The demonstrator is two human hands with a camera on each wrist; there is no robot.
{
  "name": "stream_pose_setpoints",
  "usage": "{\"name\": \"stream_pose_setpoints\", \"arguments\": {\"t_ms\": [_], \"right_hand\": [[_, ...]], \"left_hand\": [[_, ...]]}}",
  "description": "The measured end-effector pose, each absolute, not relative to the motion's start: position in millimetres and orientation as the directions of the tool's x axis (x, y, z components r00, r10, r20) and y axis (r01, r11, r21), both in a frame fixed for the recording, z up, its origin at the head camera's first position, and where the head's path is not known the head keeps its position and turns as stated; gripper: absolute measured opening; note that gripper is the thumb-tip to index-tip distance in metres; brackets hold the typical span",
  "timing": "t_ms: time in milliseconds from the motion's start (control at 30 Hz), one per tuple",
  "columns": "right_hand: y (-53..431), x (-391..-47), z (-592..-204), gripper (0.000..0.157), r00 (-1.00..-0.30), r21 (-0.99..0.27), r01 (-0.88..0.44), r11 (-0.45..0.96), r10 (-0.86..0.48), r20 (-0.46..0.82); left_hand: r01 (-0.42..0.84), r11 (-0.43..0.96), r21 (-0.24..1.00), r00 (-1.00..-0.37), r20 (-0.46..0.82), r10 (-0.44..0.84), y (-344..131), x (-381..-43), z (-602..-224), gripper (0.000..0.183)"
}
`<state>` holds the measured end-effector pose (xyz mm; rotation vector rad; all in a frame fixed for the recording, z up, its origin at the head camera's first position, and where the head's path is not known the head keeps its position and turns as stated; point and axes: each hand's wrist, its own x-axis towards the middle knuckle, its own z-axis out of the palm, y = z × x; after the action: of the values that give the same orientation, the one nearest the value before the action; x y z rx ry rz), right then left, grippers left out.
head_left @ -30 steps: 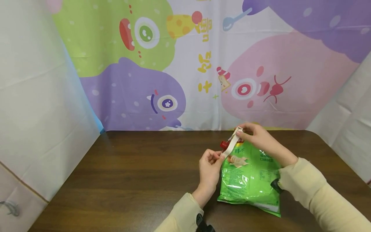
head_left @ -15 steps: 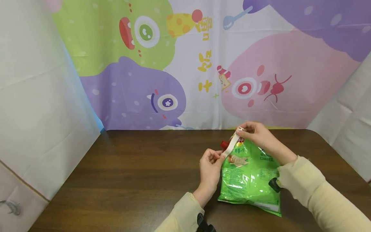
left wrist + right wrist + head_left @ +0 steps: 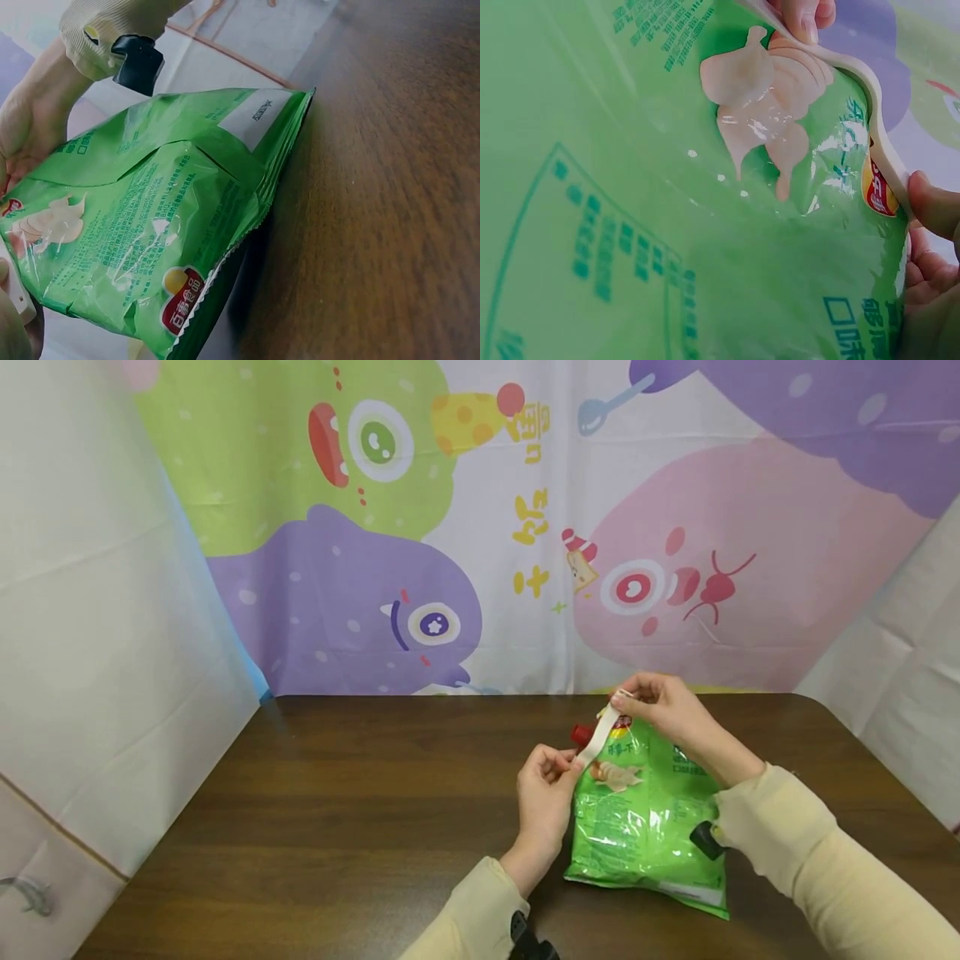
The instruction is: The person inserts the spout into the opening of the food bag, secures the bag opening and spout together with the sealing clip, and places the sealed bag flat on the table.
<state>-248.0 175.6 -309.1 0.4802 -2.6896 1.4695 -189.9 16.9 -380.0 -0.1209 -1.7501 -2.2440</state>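
Observation:
A shiny green plastic food bag point(image 3: 637, 835) stands on the table, its printed side facing me. Along its upper left edge runs a white bag clip point(image 3: 597, 741), with a red spout point(image 3: 581, 734) sticking out on the left. My left hand point(image 3: 546, 793) pinches the clip's lower end between thumb and fingers. At the upper end, my right hand point(image 3: 671, 714) pinches the clip, thumb in front. In the right wrist view, the white strip point(image 3: 878, 101) bows along the bag's edge between both hands. The fingers behind the bag are partly hidden.
The brown wooden table point(image 3: 337, 827) spreads to the left of the bag. A cloth printed with cartoon figures point(image 3: 360, 602) hangs behind it, and pale curtains point(image 3: 97, 568) line the sides. Black devices point(image 3: 528, 939) are strapped at both wrists.
My right hand and wrist have shifted slightly up and left. A thin part seen behind the clip's strip one second ago no longer shows. The left hand stays nearly still.

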Motion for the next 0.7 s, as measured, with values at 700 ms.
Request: {"name": "stream_pose_setpoints", "arguments": {"t_ms": [700], "right_hand": [[181.0, -247.2, -314.0, 0.043, -0.942, -0.739, -0.326, 0.59, -0.269, 0.201]], "left_hand": [[0.252, -0.214, 0.944, -0.957, 0.211, -0.198, 14.4, -192.4, -382.9, 0.015]]}}
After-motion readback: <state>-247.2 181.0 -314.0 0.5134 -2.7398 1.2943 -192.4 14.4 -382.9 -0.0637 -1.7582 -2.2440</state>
